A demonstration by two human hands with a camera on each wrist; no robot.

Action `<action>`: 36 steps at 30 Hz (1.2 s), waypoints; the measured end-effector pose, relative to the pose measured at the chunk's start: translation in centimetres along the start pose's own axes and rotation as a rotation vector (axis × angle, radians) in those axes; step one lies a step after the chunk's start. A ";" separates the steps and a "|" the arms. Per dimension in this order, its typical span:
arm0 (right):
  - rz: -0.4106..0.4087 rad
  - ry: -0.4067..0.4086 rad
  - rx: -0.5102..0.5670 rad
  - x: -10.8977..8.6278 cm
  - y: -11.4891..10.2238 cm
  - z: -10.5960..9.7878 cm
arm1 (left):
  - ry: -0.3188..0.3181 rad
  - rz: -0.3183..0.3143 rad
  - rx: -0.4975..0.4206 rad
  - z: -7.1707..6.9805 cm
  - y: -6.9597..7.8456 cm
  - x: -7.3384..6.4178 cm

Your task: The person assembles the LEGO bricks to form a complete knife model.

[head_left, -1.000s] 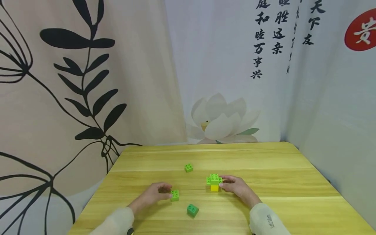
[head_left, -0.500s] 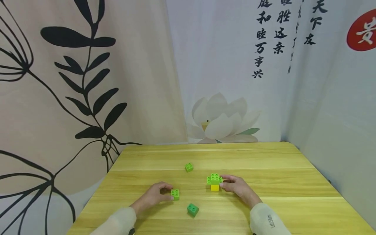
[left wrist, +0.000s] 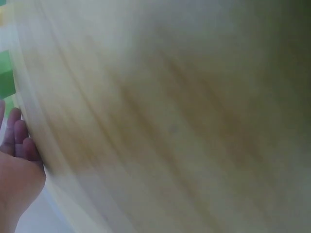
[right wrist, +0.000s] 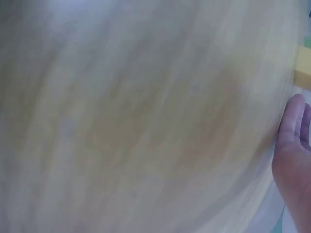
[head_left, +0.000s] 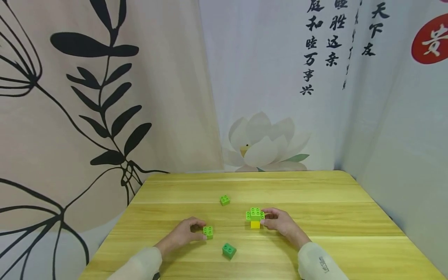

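Note:
My left hand (head_left: 185,232) is at a light green toy building brick (head_left: 208,232) on the table, thumb at its near left side and forefinger at its far side, pinching it. My right hand (head_left: 281,221) pinches the right end of a small stack, whose light green bricks (head_left: 255,213) sit on a yellow brick (head_left: 255,224). The stack stands upright. In the left wrist view, the left hand (left wrist: 20,165) shows curled fingers below a green brick (left wrist: 6,75). The right wrist view has the right hand (right wrist: 294,145) beside the yellow brick (right wrist: 303,68).
A darker green brick (head_left: 229,251) lies between the hands, nearer the front. Another light green brick (head_left: 224,200) lies farther back on the wooden table (head_left: 315,190). Printed curtains (head_left: 175,97) hang behind the table and along its right side.

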State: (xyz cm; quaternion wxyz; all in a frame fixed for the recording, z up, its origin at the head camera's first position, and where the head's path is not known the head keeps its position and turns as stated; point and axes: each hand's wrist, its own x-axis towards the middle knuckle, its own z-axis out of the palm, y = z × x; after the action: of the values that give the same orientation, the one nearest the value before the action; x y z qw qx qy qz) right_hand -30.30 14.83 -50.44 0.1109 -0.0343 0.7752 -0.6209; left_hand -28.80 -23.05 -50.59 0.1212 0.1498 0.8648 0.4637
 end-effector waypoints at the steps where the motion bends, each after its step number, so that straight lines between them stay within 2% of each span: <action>1: -0.003 0.003 -0.009 0.0 0.0 0.0 | 0.000 0.000 0.001 0.0 0.0 0.0; 12: -0.028 0.000 -0.078 -0.1 0.0 0.3 | 0.005 -0.009 -0.022 0.2 -0.2 0.0; 28: -0.017 0.040 -0.063 0.0 0.1 0.6 | 0.014 0.012 0.006 0.2 -0.4 0.1; 36: -0.010 0.035 -0.062 0.2 0.2 0.4 | 0.022 0.020 0.028 0.1 -0.6 0.3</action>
State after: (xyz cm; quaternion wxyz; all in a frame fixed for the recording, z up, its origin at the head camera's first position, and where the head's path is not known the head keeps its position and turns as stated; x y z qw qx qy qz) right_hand -30.38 14.44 -50.76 0.0933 -0.0307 0.7957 -0.5977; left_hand -29.11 -23.14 -51.16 0.1049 0.1551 0.8708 0.4545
